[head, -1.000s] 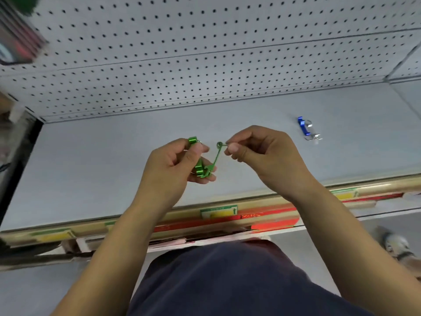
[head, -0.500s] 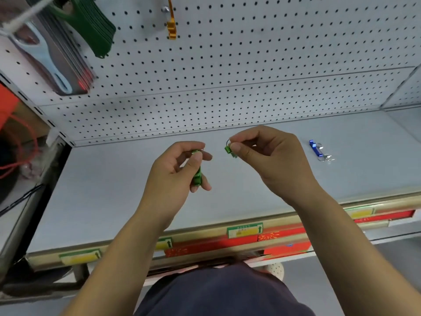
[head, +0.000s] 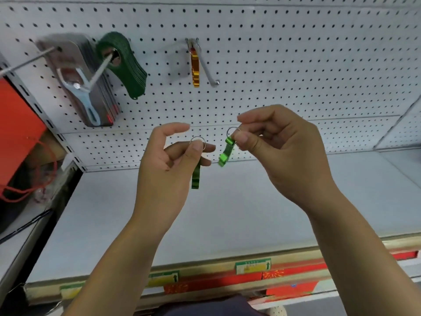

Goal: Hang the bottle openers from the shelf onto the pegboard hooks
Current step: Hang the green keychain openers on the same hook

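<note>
the white pegboard (head: 296, 65) fills the top of my view, and below it the pale grey shelf (head: 227, 213) runs out to a front edge lined with price labels. far left there is something red (head: 16, 124) with a red cord. on long hooks at the upper left hang a stack of carded packs (head: 79, 87) and, just beside it, a stack of dark green pieces (head: 127, 65). my left hand (head: 166, 165) and right hand (head: 280, 151) are raised side by side above the shelf, near each other but apart. an orange bottle opener (head: 195, 69) hangs on a metal hook (head: 208, 71) above them. my left hand pinches the top of a dark green bottle opener (head: 196, 179) with thumb and fingers, forefinger lifted free. my right thumb and forefinger pinch the top of a bright green bottle opener (head: 225, 153), which hangs tilted. a small key ring (head: 197, 139) sticks up above my left thumb, and another ring (head: 232, 130) above my right.
</note>
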Available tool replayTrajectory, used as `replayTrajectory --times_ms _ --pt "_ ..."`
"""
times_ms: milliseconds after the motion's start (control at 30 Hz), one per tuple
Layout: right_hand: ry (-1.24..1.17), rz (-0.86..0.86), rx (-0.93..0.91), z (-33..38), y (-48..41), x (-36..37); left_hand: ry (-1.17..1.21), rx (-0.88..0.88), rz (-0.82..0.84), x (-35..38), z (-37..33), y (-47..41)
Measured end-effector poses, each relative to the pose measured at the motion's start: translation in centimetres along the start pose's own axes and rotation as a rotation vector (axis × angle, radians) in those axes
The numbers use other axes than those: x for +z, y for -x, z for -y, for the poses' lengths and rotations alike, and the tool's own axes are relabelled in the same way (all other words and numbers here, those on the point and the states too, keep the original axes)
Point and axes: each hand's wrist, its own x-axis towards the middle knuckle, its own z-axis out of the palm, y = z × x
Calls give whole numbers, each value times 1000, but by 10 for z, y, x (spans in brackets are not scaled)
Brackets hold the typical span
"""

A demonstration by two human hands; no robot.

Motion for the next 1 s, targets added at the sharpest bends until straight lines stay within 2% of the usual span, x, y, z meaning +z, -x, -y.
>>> replayTrajectory --times_ms 200,467,700,1000 --pt "2 11 -147 24 -13 5 44 116 -96 -7 -21 -3" --pt "37 -18 -272 44 -27 11 21 320 -92 -17 -37 -1" --pt "140 -82 -264 41 -41 21 -54 553 29 -20 -38 -6" --pt "173 -70 -186 27 -51 25 -73 560 7 1 -38 -18"
